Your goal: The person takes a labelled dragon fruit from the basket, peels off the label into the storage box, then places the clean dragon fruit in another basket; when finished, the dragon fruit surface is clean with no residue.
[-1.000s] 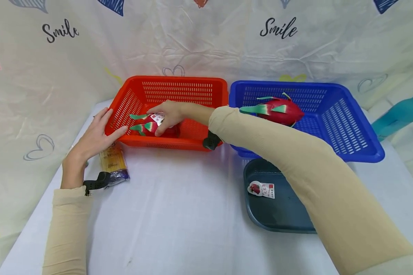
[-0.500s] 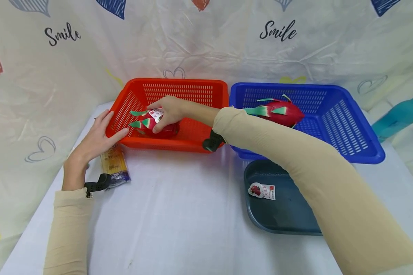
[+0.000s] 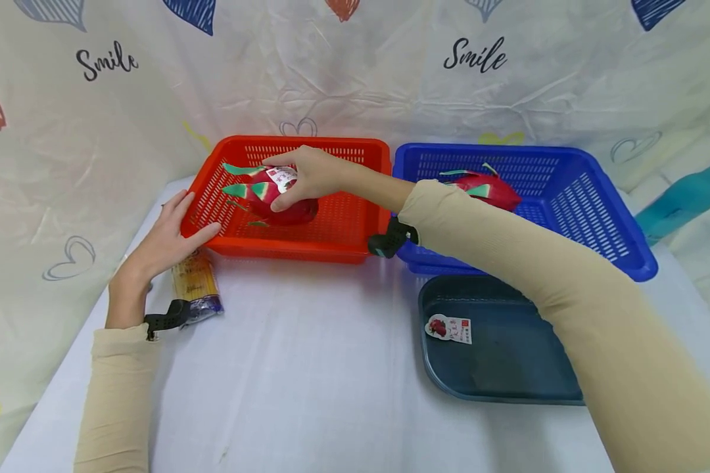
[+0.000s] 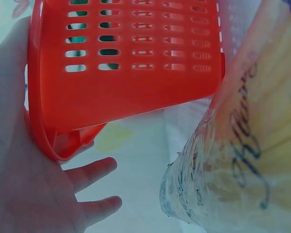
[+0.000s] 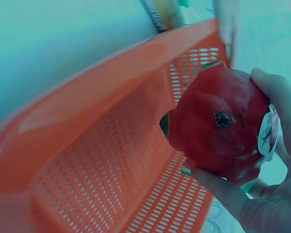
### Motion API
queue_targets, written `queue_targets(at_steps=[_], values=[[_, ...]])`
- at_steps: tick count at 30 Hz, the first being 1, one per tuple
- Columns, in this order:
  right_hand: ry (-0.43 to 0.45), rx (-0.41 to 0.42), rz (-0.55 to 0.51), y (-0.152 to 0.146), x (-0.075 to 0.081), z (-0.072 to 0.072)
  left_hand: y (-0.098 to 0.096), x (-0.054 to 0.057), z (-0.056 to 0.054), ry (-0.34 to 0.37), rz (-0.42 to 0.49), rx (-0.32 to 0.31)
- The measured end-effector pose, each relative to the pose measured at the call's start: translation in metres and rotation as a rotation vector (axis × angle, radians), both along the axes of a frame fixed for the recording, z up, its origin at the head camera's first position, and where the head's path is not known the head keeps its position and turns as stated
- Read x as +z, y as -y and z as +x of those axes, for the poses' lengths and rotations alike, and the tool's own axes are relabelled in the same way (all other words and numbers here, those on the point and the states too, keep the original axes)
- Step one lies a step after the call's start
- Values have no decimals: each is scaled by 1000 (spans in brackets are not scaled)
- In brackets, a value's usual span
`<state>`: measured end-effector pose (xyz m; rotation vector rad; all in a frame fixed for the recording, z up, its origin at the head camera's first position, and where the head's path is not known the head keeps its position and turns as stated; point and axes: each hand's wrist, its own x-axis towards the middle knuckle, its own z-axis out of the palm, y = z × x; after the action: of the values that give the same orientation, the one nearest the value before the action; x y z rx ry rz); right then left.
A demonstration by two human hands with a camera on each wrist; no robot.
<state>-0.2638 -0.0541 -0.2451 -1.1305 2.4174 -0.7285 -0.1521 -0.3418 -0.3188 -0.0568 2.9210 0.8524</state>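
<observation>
My right hand (image 3: 319, 172) grips a red dragon fruit (image 3: 296, 210) with green tips and a white label. Thumb and fingers clasp opposite sides of it. The right wrist view has the fruit (image 5: 218, 124) end-on, raised off the floor of the red basket (image 3: 302, 251). At that basket's front left corner my left hand (image 3: 160, 240) rests on the rim, fingers extended. The left wrist view has the hand (image 4: 34, 184) against the outside of the red corner. Another dragon fruit (image 3: 497, 192) lies in the blue basket (image 3: 594, 210), partly hidden by my right sleeve.
A clear packet of pasta-like yellow sticks (image 3: 196, 279) lies beside my left wrist. In front of the blue basket is a dark tray (image 3: 509, 368) with a dragon fruit sticker (image 3: 448, 328) in it. A teal bottle (image 3: 686, 200) stands far right.
The dragon fruit in my right hand has risen from the red basket's floor, and my right forearm has shifted rightward. My left hand has stayed on the rim.
</observation>
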Motion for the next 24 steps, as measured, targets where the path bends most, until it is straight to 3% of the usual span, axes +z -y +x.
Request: queue_targets(at_steps=[3,9,13,18,24], values=[[43,-36,-33,-13,5,2,1,0,0,0,3,-4],[34,-43,-91,-34,11,20,3,0,2,11,13,1],[38,-41,-126,-46,14,41,2,-3,3,11,24,-1],[36,-47,-88,-60,21,73,2,-3,1,-8,12,-9],[96,-16,-115,-75,18,115,3,-1,0,-21,11,-25]])
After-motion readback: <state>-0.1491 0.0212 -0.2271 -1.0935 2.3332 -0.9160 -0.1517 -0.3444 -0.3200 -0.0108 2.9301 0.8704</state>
